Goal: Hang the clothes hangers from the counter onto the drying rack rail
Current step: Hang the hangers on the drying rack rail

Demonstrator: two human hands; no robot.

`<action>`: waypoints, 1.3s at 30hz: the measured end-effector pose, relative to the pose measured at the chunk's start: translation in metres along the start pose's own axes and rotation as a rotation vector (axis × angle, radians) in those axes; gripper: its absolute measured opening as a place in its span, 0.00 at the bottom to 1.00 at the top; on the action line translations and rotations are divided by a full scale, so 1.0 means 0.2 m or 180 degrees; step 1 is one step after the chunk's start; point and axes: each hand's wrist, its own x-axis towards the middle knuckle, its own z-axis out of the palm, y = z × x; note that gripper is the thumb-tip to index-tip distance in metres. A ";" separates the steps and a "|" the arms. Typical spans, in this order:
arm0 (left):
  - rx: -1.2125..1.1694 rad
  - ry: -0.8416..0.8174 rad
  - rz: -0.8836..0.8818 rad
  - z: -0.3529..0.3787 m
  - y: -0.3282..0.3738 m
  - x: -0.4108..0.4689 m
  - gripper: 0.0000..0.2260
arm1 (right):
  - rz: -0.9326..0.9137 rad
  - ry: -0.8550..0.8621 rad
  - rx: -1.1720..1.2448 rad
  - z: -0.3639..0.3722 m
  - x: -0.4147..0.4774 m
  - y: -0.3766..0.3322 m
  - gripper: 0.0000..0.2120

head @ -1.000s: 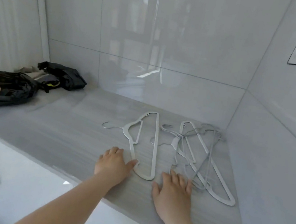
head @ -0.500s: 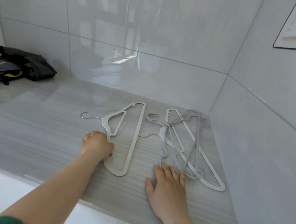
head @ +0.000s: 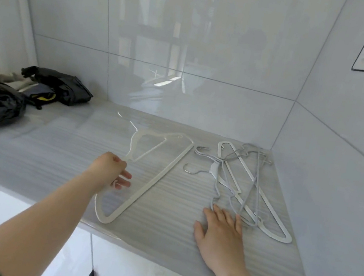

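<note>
Black bags (head: 60, 87) lie far left on the counter (head: 54, 153). Half a second ago the left hand (head: 111, 169) lay on the flat white hanger (head: 163, 173); now it grips the hanger's neck, with the hook end lifted and blurred, so the first pickup looks under way. The right hand (head: 221, 232) stays flat, fingers straight, touching the hanger pile (head: 259, 198) by the corner.

head view | worn high — faces forward-down | close over counter (head: 53, 160)
</note>
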 end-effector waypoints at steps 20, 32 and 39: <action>0.0455 0.0905 0.0935 -0.37 0.12 -0.74 0.12 | -0.0550 0.0673 0.0451 -0.19 -0.04 -0.07 0.26; 0.0835 0.1900 0.0468 -0.50 -0.11 -1.94 0.11 | -0.3163 0.1050 0.1532 -0.65 -0.44 -0.67 0.27; 0.0629 0.2894 -0.0049 -0.65 -0.15 -2.80 0.09 | -0.4488 0.0866 0.2215 -0.79 -1.03 -1.06 0.20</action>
